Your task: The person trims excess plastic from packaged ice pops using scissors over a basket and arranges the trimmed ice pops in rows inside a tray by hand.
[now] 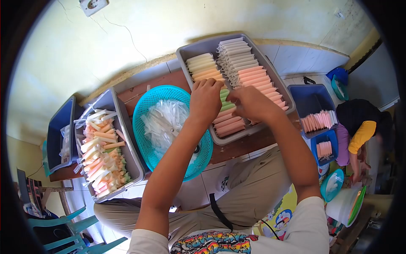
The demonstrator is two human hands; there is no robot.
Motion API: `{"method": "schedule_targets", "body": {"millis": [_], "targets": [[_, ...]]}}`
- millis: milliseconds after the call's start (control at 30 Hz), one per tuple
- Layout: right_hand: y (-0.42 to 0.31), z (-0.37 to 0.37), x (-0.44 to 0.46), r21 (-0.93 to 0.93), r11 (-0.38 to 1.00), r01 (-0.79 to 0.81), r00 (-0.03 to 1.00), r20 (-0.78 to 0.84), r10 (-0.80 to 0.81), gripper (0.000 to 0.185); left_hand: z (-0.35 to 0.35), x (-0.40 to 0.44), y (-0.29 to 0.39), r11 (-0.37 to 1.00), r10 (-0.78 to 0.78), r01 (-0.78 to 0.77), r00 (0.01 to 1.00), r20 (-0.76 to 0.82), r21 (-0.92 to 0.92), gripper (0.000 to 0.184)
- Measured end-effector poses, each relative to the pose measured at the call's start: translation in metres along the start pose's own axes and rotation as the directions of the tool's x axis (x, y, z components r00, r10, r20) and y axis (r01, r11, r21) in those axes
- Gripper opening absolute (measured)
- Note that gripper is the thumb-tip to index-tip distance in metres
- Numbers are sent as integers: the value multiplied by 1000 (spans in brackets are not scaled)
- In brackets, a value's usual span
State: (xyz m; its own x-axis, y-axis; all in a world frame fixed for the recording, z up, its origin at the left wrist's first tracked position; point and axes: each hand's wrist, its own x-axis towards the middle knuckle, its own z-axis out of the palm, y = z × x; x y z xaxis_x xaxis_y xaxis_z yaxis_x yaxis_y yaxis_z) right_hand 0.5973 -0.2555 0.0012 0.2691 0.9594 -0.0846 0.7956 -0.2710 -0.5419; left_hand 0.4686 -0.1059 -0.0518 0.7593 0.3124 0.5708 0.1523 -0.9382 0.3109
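A grey tray (181,59) holds rows of filled plastic tubes that look like ice pops: cream, white, pink and a few green. My left hand (206,98) is over its left row with bent fingers closed at the left end of a green ice pop (224,100). At the other end, curled fingers of my right hand (255,103) pinch close to the same green tube; the fingertips are partly hidden. Pink ice pops (229,122) lie in the row just below my hands. More pink ones (258,78) fill the right row, beneath white ones (237,53).
Left of the tray stands a turquoise basket (141,99) with clear plastic bags (163,122) and scissors (172,131). Further left, a grey bin (134,163) holds jumbled ice pops (103,152). At right, a person (359,127) bends near blue trays (311,95) of pink tubes.
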Motion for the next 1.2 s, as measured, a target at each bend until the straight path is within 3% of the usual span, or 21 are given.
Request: {"method": "schedule_targets", "body": {"millis": [33,67,133,233,533,1067,1200], "targets": [[-1,3,0,-69,994,-79,989,123,87,43,-1,-1,1,999,-29,26,998,61,45,29],[2,10,2,-71,995,-75,989,119,84,43,-1,-1,1,995,-62,51,991,121,91,26],[10,27,6,-288,956,57,957,288,30,47,0,-2,0,996,-54,45,991,121,82,23],[5,36,11,-343,935,92,932,361,41,37,-2,-2,2,997,-69,63,989,130,52,19],[1,52,19,-549,811,203,939,344,-3,16,0,-1,0,996,-84,79,988,132,41,17],[0,51,19,-582,759,293,930,356,-86,12,-6,-1,3,994,-96,82,970,223,75,11],[3,47,17,-525,816,240,938,341,-57,16,-12,1,6,990,-107,75,950,293,121,14]]}}
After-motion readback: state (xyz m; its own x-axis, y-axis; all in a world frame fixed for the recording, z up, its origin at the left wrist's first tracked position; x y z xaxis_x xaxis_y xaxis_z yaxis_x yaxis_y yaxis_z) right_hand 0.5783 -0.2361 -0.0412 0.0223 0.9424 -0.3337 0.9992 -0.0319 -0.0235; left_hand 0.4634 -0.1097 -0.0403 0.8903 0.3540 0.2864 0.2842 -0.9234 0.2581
